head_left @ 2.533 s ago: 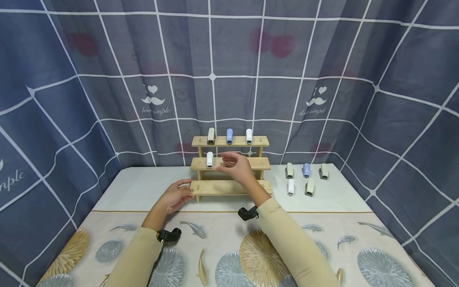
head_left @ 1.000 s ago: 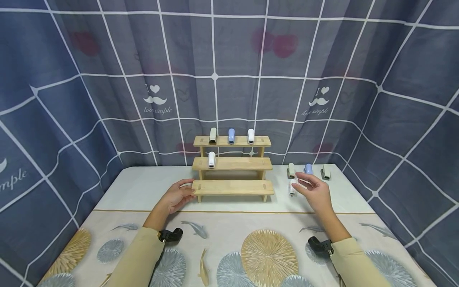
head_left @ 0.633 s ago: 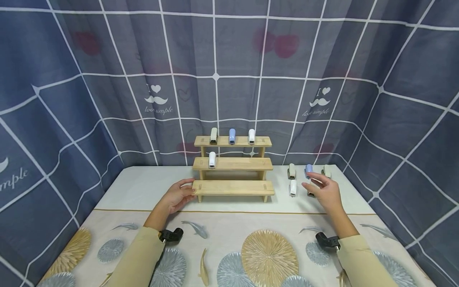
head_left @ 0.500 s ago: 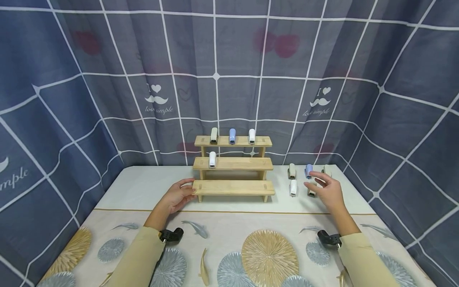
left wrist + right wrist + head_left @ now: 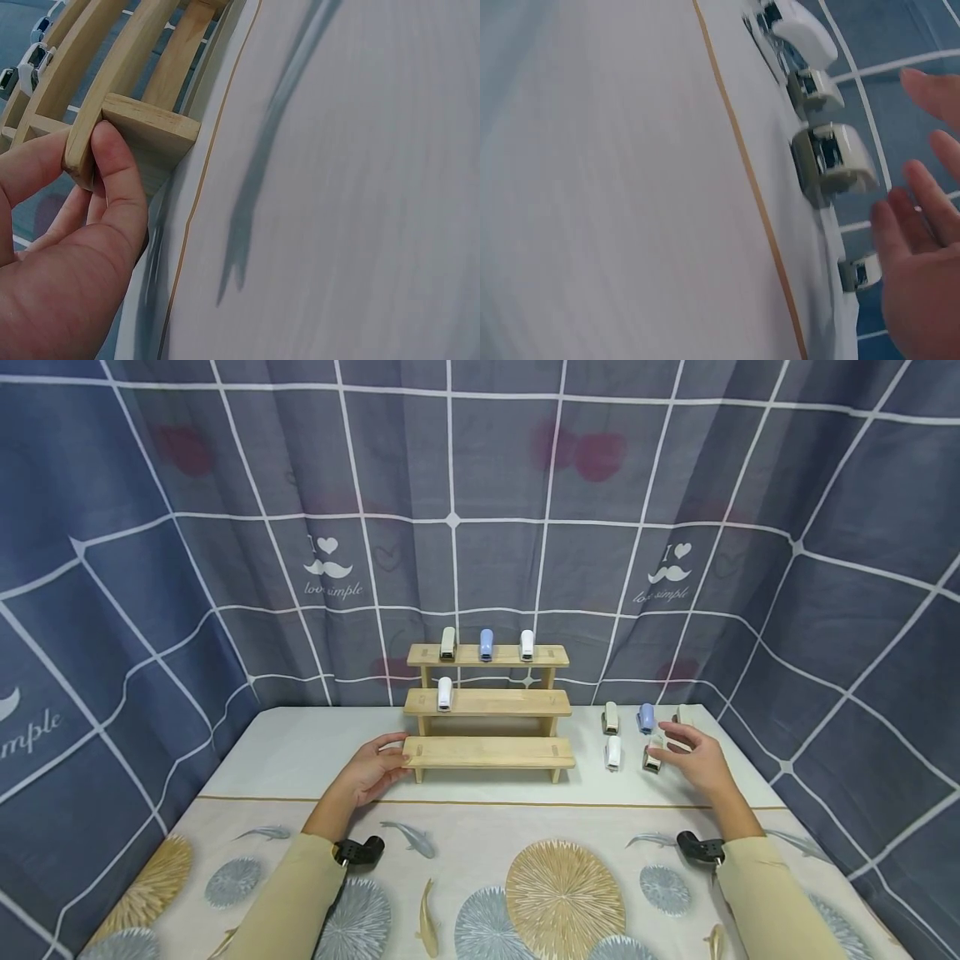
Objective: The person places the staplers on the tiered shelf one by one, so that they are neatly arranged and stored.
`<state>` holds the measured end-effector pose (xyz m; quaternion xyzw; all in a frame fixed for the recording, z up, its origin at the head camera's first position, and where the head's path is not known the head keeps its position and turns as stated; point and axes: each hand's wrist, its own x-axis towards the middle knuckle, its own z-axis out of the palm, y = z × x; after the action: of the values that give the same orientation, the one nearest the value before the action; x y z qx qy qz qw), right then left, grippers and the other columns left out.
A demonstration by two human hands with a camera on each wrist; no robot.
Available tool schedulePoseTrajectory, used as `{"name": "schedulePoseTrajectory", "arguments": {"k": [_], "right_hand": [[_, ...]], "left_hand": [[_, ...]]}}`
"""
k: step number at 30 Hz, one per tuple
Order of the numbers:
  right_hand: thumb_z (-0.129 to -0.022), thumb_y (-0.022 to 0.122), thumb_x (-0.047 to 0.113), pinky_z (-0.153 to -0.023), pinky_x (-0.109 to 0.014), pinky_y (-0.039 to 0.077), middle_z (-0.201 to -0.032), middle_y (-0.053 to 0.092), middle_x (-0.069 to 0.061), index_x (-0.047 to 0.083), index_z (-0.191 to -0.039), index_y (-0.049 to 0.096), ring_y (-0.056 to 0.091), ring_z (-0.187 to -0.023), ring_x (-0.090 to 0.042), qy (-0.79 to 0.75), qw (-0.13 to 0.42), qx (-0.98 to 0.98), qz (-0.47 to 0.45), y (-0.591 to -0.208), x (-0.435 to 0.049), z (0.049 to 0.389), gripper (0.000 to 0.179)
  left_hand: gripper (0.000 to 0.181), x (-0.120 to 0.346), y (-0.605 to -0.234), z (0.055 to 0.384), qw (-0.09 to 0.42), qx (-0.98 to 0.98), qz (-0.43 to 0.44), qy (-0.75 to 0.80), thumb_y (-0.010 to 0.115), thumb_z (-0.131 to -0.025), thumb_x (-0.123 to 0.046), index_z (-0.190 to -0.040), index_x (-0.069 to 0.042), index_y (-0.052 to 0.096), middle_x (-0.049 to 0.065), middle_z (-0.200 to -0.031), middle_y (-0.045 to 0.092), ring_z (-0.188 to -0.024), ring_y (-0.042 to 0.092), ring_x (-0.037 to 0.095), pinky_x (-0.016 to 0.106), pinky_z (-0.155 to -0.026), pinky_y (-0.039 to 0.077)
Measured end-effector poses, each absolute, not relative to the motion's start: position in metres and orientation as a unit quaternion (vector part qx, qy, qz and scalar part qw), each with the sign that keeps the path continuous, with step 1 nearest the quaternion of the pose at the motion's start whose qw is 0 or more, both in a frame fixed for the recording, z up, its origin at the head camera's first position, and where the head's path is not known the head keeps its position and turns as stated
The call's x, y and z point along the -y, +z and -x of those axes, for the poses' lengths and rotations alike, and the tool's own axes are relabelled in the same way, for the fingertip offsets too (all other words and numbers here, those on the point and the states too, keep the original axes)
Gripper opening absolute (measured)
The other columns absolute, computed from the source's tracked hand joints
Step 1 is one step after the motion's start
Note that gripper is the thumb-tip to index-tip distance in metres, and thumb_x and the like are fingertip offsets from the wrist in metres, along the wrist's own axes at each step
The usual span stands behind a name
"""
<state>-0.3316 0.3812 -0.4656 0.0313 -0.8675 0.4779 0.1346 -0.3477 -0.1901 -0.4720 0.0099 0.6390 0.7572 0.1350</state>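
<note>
My left hand [image 5: 372, 769] pinches the left end of the lowest step of a three-tier wooden stand [image 5: 487, 752]; in the left wrist view the thumb and fingers [image 5: 116, 154] grip the board's edge. On the stand's top step are a cream mini stapler [image 5: 447, 644], a blue one and a white one. A white mini stapler [image 5: 445, 694] sits at the left of the middle step. My right hand [image 5: 697, 762] hovers with fingers apart beside a cream mini stapler [image 5: 836, 161] in the front row on the table, holding nothing.
Around the right hand stand a white mini stapler [image 5: 612, 753], a cream one [image 5: 610, 717], a blue one [image 5: 646, 717] and a further cream one [image 5: 684, 714], partly behind the fingers. A gridded curtain [image 5: 495, 568] encloses the patterned tablecloth [image 5: 480, 827] at the back and sides.
My right hand has left the middle step of the stand, empty, and moved right to the staplers, then slightly farther right beside the front cream one. The left hand has stayed on the stand.
</note>
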Motion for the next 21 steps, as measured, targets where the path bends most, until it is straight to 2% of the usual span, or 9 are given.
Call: {"name": "schedulePoseTrajectory", "arguments": {"k": [3, 6, 13, 21], "right_hand": [[-0.087, 0.084, 0.022, -0.089, -0.006, 0.053, -0.152, 0.047, -0.028, -0.003, -0.148, 0.048, 0.051, -0.134, -0.049, 0.488, 0.092, 0.868, -0.030, -0.467, -0.386, 0.332, 0.076], [-0.087, 0.084, 0.022, -0.085, -0.002, 0.049, -0.154, 0.045, -0.028, -0.001, -0.152, 0.044, 0.050, -0.136, -0.049, 0.485, 0.059, 0.872, -0.029, -0.468, -0.389, 0.334, 0.080], [-0.085, 0.085, 0.020, -0.087, -0.001, 0.047, -0.157, 0.041, -0.028, -0.002, -0.155, 0.038, 0.046, -0.140, -0.047, 0.478, 0.034, 0.877, -0.036, -0.473, -0.390, 0.340, 0.086], [-0.081, 0.087, 0.013, -0.089, -0.004, 0.050, -0.152, 0.045, -0.033, -0.006, -0.153, 0.038, 0.047, -0.139, -0.047, 0.485, 0.029, 0.874, -0.022, -0.479, -0.387, 0.345, 0.090]], "left_hand": [[0.067, 0.191, -0.472, 0.348, 0.134, -0.641, -0.009, 0.756, 0.058, -0.096, 0.010, -0.156, 0.002, 0.030, 0.006, -0.106, 0.063, -0.088, 0.069, 0.012, 0.023, -0.080, 0.062], [0.067, 0.191, -0.471, 0.347, 0.135, -0.640, -0.012, 0.756, 0.058, -0.096, 0.009, -0.157, 0.003, 0.029, 0.007, -0.107, 0.062, -0.088, 0.069, 0.012, 0.023, -0.080, 0.062], [0.069, 0.190, -0.469, 0.346, 0.141, -0.632, -0.020, 0.762, 0.059, -0.096, 0.010, -0.157, 0.005, 0.026, 0.007, -0.107, 0.063, -0.088, 0.068, 0.012, 0.022, -0.080, 0.062], [0.069, 0.190, -0.467, 0.345, 0.142, -0.636, -0.015, 0.759, 0.058, -0.096, 0.010, -0.157, 0.005, 0.027, 0.006, -0.106, 0.064, -0.087, 0.069, 0.012, 0.022, -0.079, 0.062]]}}
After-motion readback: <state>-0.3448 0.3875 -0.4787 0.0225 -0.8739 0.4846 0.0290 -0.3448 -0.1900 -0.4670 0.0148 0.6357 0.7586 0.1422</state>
